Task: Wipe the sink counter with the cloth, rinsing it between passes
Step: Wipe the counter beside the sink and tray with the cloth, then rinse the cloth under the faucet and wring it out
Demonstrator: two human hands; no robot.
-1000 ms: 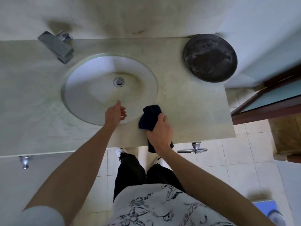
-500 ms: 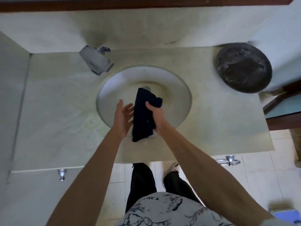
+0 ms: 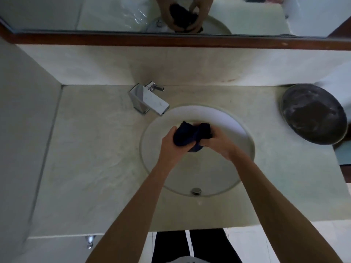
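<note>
Cloth (image 3: 191, 136), dark and bunched, was held over the basin of the sink (image 3: 224, 168), gripped at once by the left hand (image 3: 171, 147) and the right hand (image 3: 216, 143), each with its fingers curled round one end of the wad. A second earlier it had been pressed to the counter (image 3: 95, 158) by the right hand alone, near the front edge beside the basin, while the left hand hovered unoccupied at the rim; half a second earlier it had been lifted over the bowl and was hanging long. It had since been gathered into a tight bundle between both hands. A wiping pass was therefore judged finished and the rinsing step begun. No water could be seen running from the faucet (image 3: 149, 100), whose spout stood just left of the hands, so its lever would probably have to be worked before any real rinse. A dark round dish (image 3: 313, 114) sat at the counter's far right, well apart from the hands.
</note>
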